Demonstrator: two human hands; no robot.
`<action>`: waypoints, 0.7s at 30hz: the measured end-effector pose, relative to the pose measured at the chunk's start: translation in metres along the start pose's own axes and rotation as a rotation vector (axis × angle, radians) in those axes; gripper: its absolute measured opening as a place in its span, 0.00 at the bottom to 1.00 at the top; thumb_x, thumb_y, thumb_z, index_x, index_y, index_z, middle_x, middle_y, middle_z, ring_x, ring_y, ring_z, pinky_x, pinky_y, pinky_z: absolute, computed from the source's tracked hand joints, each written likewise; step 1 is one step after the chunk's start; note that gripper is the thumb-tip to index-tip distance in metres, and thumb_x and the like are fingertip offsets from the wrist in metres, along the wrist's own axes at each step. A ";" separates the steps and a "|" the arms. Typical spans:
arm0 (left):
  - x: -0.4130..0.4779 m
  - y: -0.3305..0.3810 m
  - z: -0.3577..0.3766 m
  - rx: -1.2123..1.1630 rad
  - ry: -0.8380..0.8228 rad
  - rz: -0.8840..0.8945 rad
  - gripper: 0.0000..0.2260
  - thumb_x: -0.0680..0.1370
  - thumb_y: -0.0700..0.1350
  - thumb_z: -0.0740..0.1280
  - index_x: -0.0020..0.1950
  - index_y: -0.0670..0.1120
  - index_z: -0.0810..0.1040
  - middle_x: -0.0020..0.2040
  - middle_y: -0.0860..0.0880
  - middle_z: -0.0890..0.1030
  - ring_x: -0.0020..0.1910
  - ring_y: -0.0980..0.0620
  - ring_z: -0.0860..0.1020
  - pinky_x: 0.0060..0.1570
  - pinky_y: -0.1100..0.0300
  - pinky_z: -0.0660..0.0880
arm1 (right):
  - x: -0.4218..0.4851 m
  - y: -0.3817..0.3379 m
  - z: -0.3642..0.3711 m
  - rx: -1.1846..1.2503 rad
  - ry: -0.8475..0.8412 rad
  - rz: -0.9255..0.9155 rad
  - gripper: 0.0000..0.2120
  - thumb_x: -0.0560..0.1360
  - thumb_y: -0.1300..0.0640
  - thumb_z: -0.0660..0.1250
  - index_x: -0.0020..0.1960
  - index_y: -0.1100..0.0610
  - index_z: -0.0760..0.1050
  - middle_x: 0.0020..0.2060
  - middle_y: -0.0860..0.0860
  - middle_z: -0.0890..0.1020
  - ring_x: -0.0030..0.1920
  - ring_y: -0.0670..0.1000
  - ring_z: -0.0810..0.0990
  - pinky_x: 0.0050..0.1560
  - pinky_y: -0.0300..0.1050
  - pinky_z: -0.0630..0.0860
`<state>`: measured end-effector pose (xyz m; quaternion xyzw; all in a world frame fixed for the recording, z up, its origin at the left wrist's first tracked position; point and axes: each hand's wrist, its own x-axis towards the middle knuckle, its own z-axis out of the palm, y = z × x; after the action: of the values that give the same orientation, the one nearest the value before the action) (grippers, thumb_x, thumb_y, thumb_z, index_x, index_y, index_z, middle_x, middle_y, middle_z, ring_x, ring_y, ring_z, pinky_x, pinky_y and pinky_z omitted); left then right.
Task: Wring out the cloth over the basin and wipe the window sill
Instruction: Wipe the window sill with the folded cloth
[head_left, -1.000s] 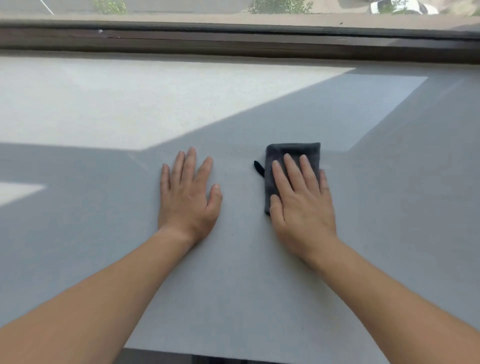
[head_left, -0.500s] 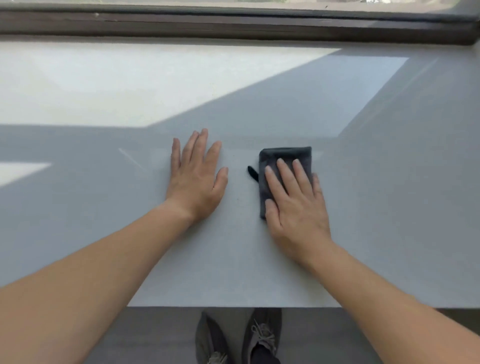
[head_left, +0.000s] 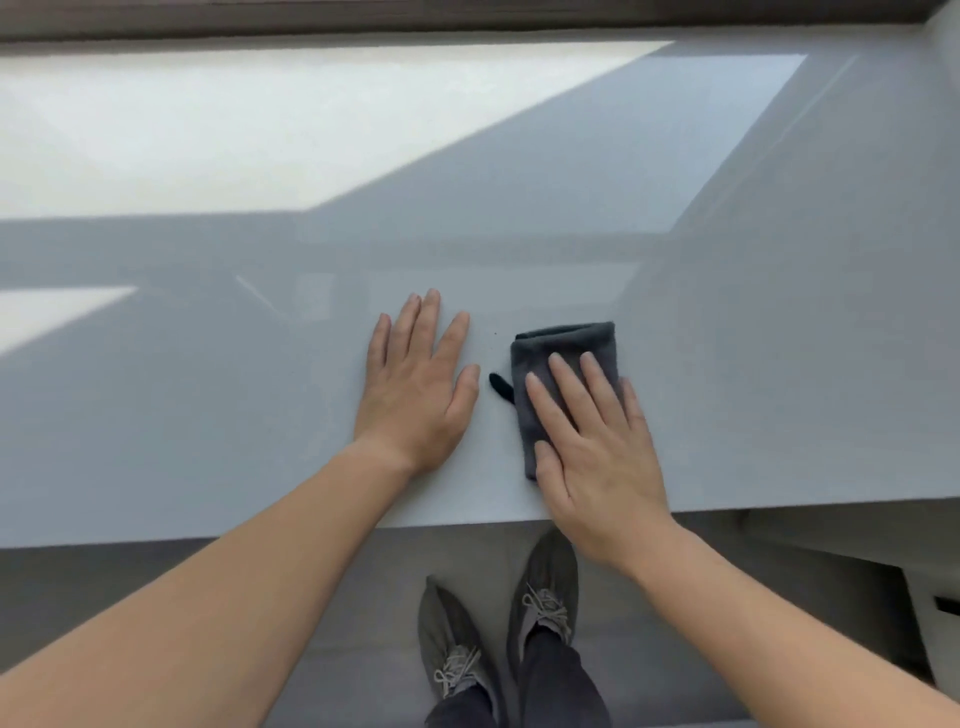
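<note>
The sill (head_left: 208, 415) stretches wide ahead of my hands to the window frame (head_left: 467, 15); no basin is in view. My left hand (head_left: 415, 395) lies flat on bare sill, fingers spread. My right hand (head_left: 597, 457), just beside it, presses straight fingers on the folded cloth (head_left: 566, 343), whose long axis points away from me and whose far end shows past my fingertips. I judge the wiping falls to the right hand; a leftward stroke would meet the left. A small loop (head_left: 500, 384) pokes out between them.
</note>
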<state>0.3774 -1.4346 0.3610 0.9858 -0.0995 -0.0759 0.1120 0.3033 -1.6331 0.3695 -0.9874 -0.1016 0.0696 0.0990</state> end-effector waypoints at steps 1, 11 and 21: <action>-0.001 0.000 0.000 -0.003 -0.002 0.003 0.31 0.78 0.59 0.42 0.80 0.51 0.52 0.82 0.47 0.46 0.80 0.51 0.41 0.76 0.50 0.36 | -0.014 0.001 0.002 -0.008 -0.027 -0.070 0.29 0.79 0.47 0.52 0.80 0.50 0.57 0.81 0.50 0.56 0.81 0.54 0.48 0.78 0.62 0.51; -0.001 0.000 0.002 0.040 -0.025 0.005 0.28 0.81 0.57 0.46 0.81 0.51 0.47 0.81 0.46 0.42 0.79 0.50 0.38 0.76 0.48 0.35 | -0.007 0.003 0.001 0.035 0.080 0.287 0.31 0.78 0.46 0.46 0.81 0.49 0.53 0.81 0.50 0.52 0.81 0.54 0.45 0.79 0.60 0.45; 0.001 0.000 0.001 0.000 -0.021 -0.005 0.30 0.79 0.58 0.47 0.81 0.51 0.51 0.82 0.46 0.45 0.80 0.50 0.41 0.76 0.50 0.35 | -0.042 0.077 -0.007 0.026 0.040 0.138 0.30 0.78 0.49 0.49 0.80 0.50 0.57 0.80 0.49 0.57 0.81 0.53 0.49 0.79 0.60 0.48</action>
<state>0.3780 -1.4348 0.3600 0.9852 -0.0984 -0.0866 0.1107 0.2784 -1.7171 0.3649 -0.9919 -0.0304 0.0581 0.1088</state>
